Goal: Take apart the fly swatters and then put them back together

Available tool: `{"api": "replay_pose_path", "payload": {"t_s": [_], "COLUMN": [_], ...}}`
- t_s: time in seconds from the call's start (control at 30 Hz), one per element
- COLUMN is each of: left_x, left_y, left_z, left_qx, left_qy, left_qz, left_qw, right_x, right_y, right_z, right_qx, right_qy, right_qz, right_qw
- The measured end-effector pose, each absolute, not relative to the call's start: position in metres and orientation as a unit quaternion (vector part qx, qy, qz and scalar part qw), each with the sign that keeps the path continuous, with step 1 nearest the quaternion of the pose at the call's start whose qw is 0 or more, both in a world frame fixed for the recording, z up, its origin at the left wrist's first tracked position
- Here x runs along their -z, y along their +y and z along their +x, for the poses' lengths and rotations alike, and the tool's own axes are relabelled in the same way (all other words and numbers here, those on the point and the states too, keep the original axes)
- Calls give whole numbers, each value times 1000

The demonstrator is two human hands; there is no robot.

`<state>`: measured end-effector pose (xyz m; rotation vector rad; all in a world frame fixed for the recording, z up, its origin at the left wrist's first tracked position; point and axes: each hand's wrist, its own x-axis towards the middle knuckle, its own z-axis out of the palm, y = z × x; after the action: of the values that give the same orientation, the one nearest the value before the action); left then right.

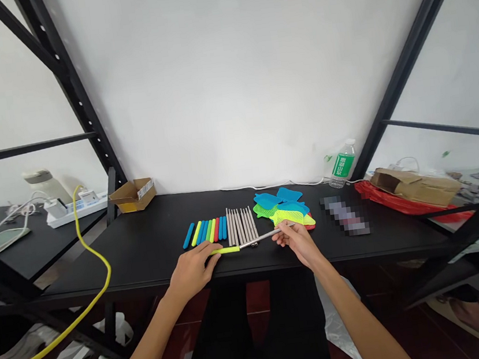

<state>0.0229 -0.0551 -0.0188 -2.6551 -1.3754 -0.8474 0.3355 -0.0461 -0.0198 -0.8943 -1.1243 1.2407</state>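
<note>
My left hand [196,269] is closed on a yellow-green handle [229,250] just above the desk's front edge. From the handle's right end a thin metal rod [258,239] slants up to my right hand [297,241], whose fingers pinch it. I cannot tell how deep the rod sits in the handle. Behind my hands stand several metal rods [240,226] in a row. To their left is a row of handles [208,231] in blue, yellow-green, green and red. Mesh fly swatter heads [283,202] in blue, green, yellow and red lie piled behind my right hand.
On the black desk [145,267], an open cardboard box [132,196] is at the back left. A water bottle [342,164] and a blurred patch [345,216] are on the right. Farther right, a carton [415,184] lies on red plastic. A yellow cable [104,266] hangs at left.
</note>
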Motion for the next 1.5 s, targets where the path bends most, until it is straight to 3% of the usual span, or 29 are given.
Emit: {"api": "replay_pose_path", "payload": {"t_s": [1.17, 1.33, 1.5], "left_x": [18, 9, 7], "left_y": [-57, -54, -45], "left_z": [21, 24, 33], "left_qx": [284, 326, 415], "left_qy": [-451, -451, -442], "left_qz": [-846, -828, -766], "left_qw": [5, -63, -214], "right_x": [26, 24, 22], "right_y": [-47, -48, -47], "right_z": [339, 339, 338], "right_qx": [-504, -501, -488], "right_qy": [-572, -587, -584], "right_qz": [-369, -365, -378], "right_qw": [532, 521, 527]}}
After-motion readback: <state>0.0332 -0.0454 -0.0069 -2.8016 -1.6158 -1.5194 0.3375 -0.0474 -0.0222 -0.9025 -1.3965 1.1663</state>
